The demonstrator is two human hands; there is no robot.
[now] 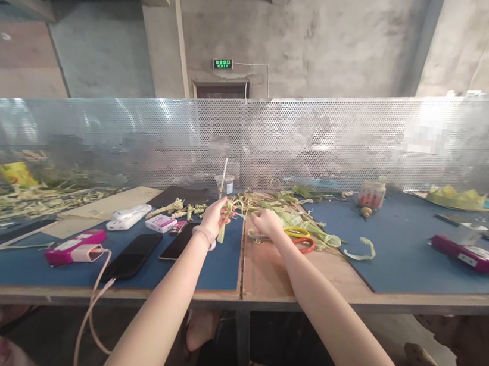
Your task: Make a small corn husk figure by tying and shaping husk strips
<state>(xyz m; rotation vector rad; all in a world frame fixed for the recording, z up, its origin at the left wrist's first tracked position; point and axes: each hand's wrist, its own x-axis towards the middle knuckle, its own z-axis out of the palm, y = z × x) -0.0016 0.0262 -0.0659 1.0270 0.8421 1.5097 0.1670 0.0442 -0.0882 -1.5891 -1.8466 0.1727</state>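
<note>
My left hand (pixel 215 215) is closed round a pale green leaf strip (pixel 223 228) that hangs down from its fingers. My right hand (pixel 266 221) is closed on the far end of the same kind of strip, pinched near a heap of green leaf strips (pixel 286 209) on the table. Both arms reach out over the table's front edge. Yellow-handled scissors (pixel 296 232) and red-handled scissors (pixel 305 245) lie just right of my right hand.
Two black phones (pixel 133 255) (pixel 179 240), a pink power bank (pixel 76 247) with a cable, a white case (pixel 129 217) and a plastic cup with a straw (pixel 225 185) lie left. A perforated metal screen (pixel 277 139) closes the back. A magenta device (pixel 471 255) sits right.
</note>
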